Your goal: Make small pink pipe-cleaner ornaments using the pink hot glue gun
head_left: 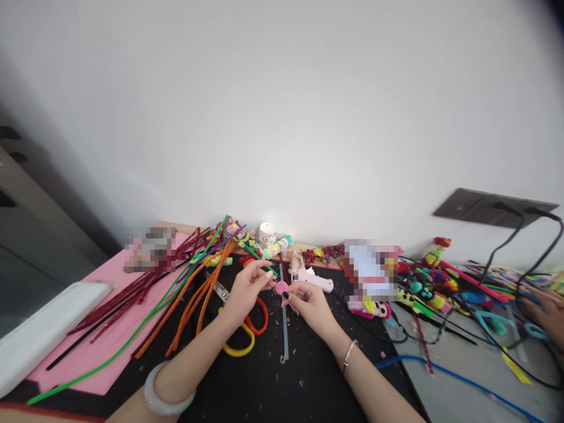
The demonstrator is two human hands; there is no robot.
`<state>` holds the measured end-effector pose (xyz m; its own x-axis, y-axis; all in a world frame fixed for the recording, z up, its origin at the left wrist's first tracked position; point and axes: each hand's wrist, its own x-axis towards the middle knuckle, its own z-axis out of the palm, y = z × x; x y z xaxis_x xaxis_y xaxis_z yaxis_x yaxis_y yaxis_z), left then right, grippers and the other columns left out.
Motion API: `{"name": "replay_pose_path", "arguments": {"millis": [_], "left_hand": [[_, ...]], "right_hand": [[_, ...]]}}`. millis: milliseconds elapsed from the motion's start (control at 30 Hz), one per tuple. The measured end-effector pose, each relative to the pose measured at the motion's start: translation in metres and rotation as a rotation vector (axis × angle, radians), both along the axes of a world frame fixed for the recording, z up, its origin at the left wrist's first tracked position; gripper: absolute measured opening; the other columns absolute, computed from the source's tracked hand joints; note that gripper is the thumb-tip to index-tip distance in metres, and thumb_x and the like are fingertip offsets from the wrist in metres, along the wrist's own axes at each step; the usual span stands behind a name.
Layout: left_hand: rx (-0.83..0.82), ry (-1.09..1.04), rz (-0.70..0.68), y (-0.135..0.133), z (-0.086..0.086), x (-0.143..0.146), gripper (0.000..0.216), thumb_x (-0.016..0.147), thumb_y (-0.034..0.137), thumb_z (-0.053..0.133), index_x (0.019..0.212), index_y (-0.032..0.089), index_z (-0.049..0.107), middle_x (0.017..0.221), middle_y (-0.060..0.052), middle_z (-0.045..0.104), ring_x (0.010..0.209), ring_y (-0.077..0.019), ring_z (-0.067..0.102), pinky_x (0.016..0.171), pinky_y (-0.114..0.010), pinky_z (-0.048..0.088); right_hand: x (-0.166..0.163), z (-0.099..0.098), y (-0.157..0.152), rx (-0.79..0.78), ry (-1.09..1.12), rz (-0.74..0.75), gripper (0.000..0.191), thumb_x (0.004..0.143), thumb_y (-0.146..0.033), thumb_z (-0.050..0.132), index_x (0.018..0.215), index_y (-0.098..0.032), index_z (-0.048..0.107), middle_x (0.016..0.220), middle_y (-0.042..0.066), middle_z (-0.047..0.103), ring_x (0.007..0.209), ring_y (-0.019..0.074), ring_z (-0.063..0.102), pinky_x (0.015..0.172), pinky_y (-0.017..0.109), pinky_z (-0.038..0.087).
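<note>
My left hand (249, 286) and my right hand (308, 302) meet over a black mat (273, 382), both pinching a small round pink piece (282, 288). The left fingers close on its left side, the right fingertips on its lower right. A thin pale stick with a hooked end (284, 329) lies on the mat just under the hands. Scissors with red and yellow handles (247, 329) lie below my left hand. A pink glue gun (312, 279) rests just beyond my right hand.
Long pipe cleaners in dark red, orange and green (176, 299) spread over a pink sheet (110, 329) at left. A heap of colourful craft bits (432, 288) and black cables (506, 264) lie at right, where another person's hand (546, 314) shows. A white wall rises behind.
</note>
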<state>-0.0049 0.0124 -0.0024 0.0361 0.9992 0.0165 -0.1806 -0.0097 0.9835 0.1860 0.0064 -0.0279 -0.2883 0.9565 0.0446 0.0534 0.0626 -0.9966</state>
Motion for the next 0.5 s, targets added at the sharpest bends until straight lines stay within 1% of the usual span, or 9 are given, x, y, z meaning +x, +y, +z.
{"name": "replay_pose_path", "arguments": {"millis": [100, 200, 367, 500], "left_hand": [[-0.030, -0.031, 0.043, -0.0001, 0.0019, -0.0014, 0.045, 0.074, 0.050, 0.085, 0.104, 0.019, 0.070, 0.073, 0.003, 0.068, 0.074, -0.0202, 0.075, 0.079, -0.037, 0.064], [-0.034, -0.043, 0.060, 0.0003, 0.0022, -0.0018, 0.044, 0.074, 0.050, 0.086, 0.100, 0.018, 0.072, 0.072, 0.003, 0.068, 0.072, -0.0188, 0.074, 0.077, -0.036, 0.065], [-0.043, -0.006, 0.114, 0.0035, -0.0016, -0.0033, 0.043, 0.070, 0.054, 0.088, 0.090, 0.017, 0.075, 0.073, -0.001, 0.071, 0.074, -0.0207, 0.074, 0.076, -0.036, 0.065], [-0.040, 0.014, 0.146, 0.0062, -0.0046, -0.0049, 0.047, 0.068, 0.058, 0.088, 0.087, 0.017, 0.076, 0.075, -0.003, 0.074, 0.075, -0.0212, 0.073, 0.074, -0.036, 0.064]], "right_hand": [[-0.0001, -0.0005, 0.0002, -0.013, 0.006, -0.003, 0.023, 0.082, -0.043, 0.077, 0.082, -0.020, 0.072, 0.066, 0.001, 0.076, 0.045, 0.0102, 0.049, 0.047, 0.023, 0.041], [-0.0002, -0.0020, 0.0007, -0.003, 0.008, -0.011, 0.024, 0.082, -0.043, 0.077, 0.081, -0.020, 0.072, 0.066, 0.002, 0.076, 0.046, 0.0103, 0.049, 0.047, 0.023, 0.040], [0.0003, -0.0041, 0.0013, 0.008, -0.018, -0.011, 0.027, 0.082, -0.047, 0.076, 0.083, -0.020, 0.071, 0.067, 0.003, 0.076, 0.045, 0.0109, 0.050, 0.045, 0.022, 0.040], [0.0008, -0.0044, 0.0014, 0.010, -0.033, -0.007, 0.028, 0.083, -0.049, 0.075, 0.082, -0.021, 0.071, 0.067, 0.003, 0.076, 0.046, 0.0114, 0.050, 0.045, 0.023, 0.039]]}}
